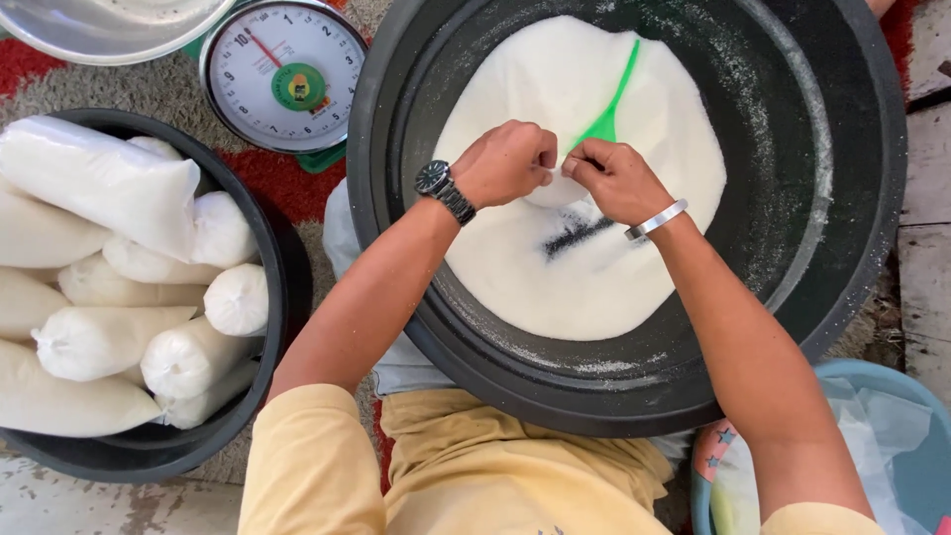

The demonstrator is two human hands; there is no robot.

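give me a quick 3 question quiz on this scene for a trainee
1. True or false: the left hand and right hand meet over the white grains in the big black tub.
2. What lies on the grains beyond the hands? A) green scoop B) metal ladle C) wooden spoon
3. What fills the smaller black tub on the left?

Key
1. True; both pinch a small filled clear bag.
2. A, the green scoop.
3. Filled white bags, stacked on their sides.

Worn pale plank floor (926,188); red-and-beige patterned rug (119,89) underneath; even daylight, soft shadows.
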